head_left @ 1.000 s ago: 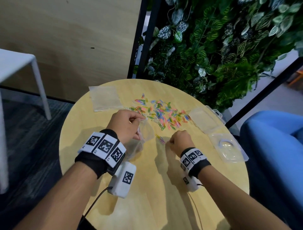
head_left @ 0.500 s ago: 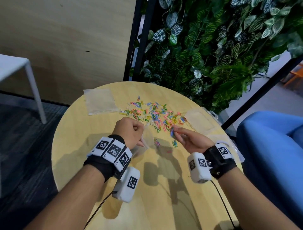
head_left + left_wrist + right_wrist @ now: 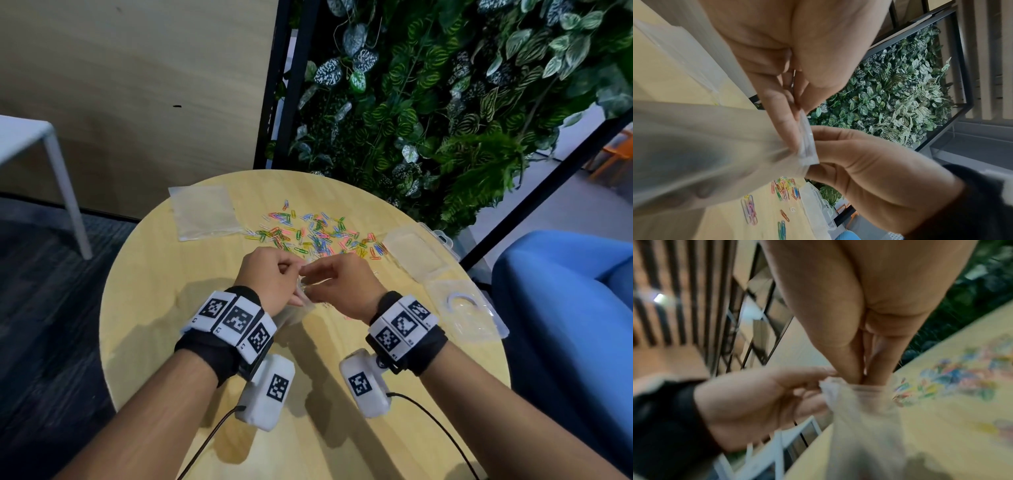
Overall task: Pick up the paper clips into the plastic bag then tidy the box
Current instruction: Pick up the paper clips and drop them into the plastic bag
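A heap of coloured paper clips point(image 3: 318, 233) lies at the far middle of the round wooden table point(image 3: 164, 308). My left hand point(image 3: 294, 270) pinches the rim of a clear plastic bag point(image 3: 301, 308), which hangs between the hands above the table. In the left wrist view my thumb and fingers point(image 3: 795, 112) clamp the bag point(image 3: 715, 146) at its mouth. My right hand point(image 3: 310, 275) has its fingers pinched together, tips point(image 3: 863, 374) inside the mouth of the bag point(image 3: 859, 418). The clips it carried are hidden there. The clear plastic box point(image 3: 414, 253) lies open at the right.
A second flat plastic bag point(image 3: 205, 212) lies at the table's far left. The box's other half point(image 3: 462, 308) holds a white ring near the right edge. A blue seat point(image 3: 565, 308) stands right of the table, a plant wall point(image 3: 445, 102) behind, a white table leg point(image 3: 68, 192) at the left.
My right hand pinched clips near the heap, then swung left to the bag, and its fingertips now sit in the bag's mouth. My left hand kept hold of the bag.
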Tool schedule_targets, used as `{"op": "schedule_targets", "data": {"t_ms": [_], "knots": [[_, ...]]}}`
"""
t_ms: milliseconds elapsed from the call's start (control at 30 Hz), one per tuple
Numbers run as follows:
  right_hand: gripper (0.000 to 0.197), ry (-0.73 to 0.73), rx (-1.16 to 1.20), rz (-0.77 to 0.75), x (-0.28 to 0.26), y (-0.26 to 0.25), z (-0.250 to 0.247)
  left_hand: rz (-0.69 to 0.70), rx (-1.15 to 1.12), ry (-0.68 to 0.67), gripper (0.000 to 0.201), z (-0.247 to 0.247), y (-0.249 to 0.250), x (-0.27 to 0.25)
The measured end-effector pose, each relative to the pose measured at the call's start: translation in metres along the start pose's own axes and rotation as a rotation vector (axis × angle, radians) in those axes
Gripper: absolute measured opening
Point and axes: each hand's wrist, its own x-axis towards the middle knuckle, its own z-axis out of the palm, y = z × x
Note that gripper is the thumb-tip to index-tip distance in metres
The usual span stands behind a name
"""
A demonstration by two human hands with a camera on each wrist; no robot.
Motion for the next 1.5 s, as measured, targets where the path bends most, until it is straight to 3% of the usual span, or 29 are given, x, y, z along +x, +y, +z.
{"op": "schedule_targets", "data": {"t_ms": [67, 133, 200, 267, 333, 400, 467, 567, 767, 900, 1033, 1300, 1400, 1500], "knots": [[0.020, 0.047, -0.157, -0.154, 0.001, 0.001, 0.001, 0.005, -0.012, -0.004, 0.016, 0.001, 0.001, 0.000], [0.021, -0.024, -0.268, -0.264, 0.003, 0.000, 0.000, 0.013, -0.006, 0.002, 0.017, 0.001, 0.002, 0.001], [0.023, -0.097, -0.149, -0.291, 0.007, 0.002, -0.007, 0.027, -0.019, 0.024, 0.018, -0.002, 0.003, 0.003], [0.024, -0.057, 0.180, -0.190, 0.018, 0.015, -0.022, 0.042, -0.034, 0.066, 0.019, -0.009, 0.003, 0.006], [0.024, 0.103, 0.238, -0.045, 0.041, 0.050, -0.037, 0.047, -0.036, 0.109, 0.020, -0.015, 0.001, 0.010], [0.022, 0.211, -0.141, 0.106, 0.069, 0.092, -0.050, 0.053, -0.040, 0.137, 0.021, -0.020, -0.001, 0.013], [0.043, 0.183, -0.444, 0.301, 0.093, 0.126, -0.057, 0.049, -0.064, 0.150, 0.021, -0.023, -0.001, 0.016], [0.058, 0.148, -0.510, 0.415, 0.123, 0.153, -0.056, 0.034, -0.085, 0.153, 0.021, -0.026, -0.004, 0.021], [0.049, 0.171, -0.633, 0.426, 0.158, 0.148, -0.052, -0.030, -0.076, 0.117, 0.023, -0.029, -0.011, 0.025], [0.036, 0.039, -0.813, 0.323, 0.161, 0.140, -0.046, -0.044, 0.018, 0.071, 0.017, -0.029, -0.018, 0.027], [0.036, -0.072, -0.870, 0.291, 0.151, 0.133, -0.044, -0.017, 0.066, 0.063, 0.017, -0.028, -0.014, 0.026], [0.029, 0.014, -0.947, 0.204, 0.110, 0.128, -0.038, -0.002, 0.085, 0.009, 0.015, -0.017, -0.006, 0.016], [0.025, 0.058, -0.866, 0.202, 0.103, 0.135, -0.045, 0.001, 0.089, -0.005, 0.015, -0.014, -0.005, 0.014], [0.013, 0.148, -0.538, 0.290, 0.092, 0.142, -0.058, 0.005, 0.131, -0.001, 0.016, -0.012, -0.007, 0.015]]}}
